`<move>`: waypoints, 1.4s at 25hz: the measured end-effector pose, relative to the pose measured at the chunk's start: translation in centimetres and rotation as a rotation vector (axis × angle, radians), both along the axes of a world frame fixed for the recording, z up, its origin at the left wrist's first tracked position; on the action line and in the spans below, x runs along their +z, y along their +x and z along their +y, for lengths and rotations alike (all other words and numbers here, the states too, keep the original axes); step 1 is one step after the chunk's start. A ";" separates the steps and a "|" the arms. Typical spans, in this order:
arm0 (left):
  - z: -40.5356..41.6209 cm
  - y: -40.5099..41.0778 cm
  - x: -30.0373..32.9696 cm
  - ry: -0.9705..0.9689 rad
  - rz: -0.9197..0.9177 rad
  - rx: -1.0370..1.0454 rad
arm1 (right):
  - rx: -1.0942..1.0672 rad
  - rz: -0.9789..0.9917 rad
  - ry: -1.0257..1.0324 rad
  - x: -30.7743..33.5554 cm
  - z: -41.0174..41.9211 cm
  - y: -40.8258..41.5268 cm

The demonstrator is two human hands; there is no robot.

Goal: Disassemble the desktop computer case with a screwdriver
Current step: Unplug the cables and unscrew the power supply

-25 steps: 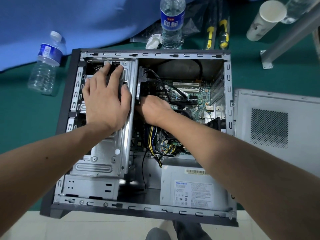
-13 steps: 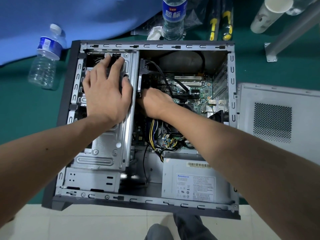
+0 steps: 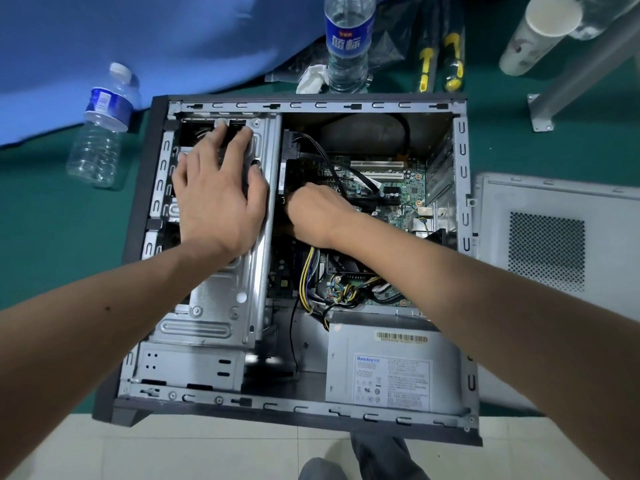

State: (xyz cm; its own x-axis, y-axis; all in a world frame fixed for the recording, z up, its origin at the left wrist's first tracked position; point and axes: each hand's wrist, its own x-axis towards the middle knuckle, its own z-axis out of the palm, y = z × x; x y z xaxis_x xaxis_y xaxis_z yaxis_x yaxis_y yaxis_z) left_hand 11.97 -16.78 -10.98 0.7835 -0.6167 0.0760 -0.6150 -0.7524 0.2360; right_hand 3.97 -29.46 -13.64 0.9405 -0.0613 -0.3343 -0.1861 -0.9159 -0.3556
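Observation:
The open desktop computer case (image 3: 311, 105) lies on its side on a green mat. My left hand (image 3: 218, 195) lies flat with spread fingers on the silver drive cage (image 3: 214, 306) at the case's upper left. My right hand (image 3: 318, 213) reaches down beside the cage's inner wall, over the motherboard (image 3: 391, 188); its fingers curl under and are hidden, so I cannot tell what they hold. The grey power supply (image 3: 391, 368) sits at the case's lower right. Two yellow-and-black screwdrivers (image 3: 440, 60) lie beyond the case's far edge.
The removed side panel (image 3: 554, 244) lies right of the case. A water bottle (image 3: 104, 126) lies to the left, another bottle (image 3: 349, 43) stands behind the case. A paper cup (image 3: 540, 32) and a metal table leg (image 3: 581, 67) are at the upper right. Blue cloth (image 3: 138, 36) covers the far left.
Both hands stay in nearly the same places on the drive cage and beside it. Only the camera view has shifted slightly.

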 end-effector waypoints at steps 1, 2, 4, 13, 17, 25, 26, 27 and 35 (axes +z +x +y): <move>0.0 0.0 0.0 0.002 0.000 0.001 | 0.048 -0.034 0.007 0.4 0.0 -0.7; 0.1 0.0 0.0 0.004 0.000 0.001 | 0.054 -0.083 0.050 0.9 0.0 -1.6; 0.1 -0.1 0.1 0.009 0.001 0.003 | 0.066 -0.183 0.137 2.2 -0.1 -3.7; 0.0 -0.1 0.2 0.007 0.024 0.003 | -0.017 0.218 -0.047 7.6 -5.2 -9.7; 0.0 -0.1 0.1 0.007 0.021 0.008 | 0.210 0.318 -0.311 7.1 -4.0 -10.3; 0.0 -0.1 0.0 0.010 0.026 0.014 | 0.336 0.393 -0.222 6.4 -1.7 -11.9; 0.0 0.0 0.1 0.008 0.028 0.013 | 0.329 0.415 -0.223 6.5 -1.7 -11.7; 0.0 -0.1 0.1 0.008 0.029 0.014 | 0.325 0.464 -0.218 6.6 -1.7 -11.5; 0.0 -0.2 0.1 0.002 0.036 0.018 | -0.006 0.629 0.259 8.3 -1.5 -10.2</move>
State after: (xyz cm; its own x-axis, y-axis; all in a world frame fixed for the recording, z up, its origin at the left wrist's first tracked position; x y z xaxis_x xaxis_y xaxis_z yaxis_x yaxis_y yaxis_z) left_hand 11.80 -16.78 -10.88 0.7968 -0.6024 0.0469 -0.5925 -0.7637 0.2563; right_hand -6.26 -30.96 -5.39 0.5623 0.0898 -0.8221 -0.4337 -0.8144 -0.3856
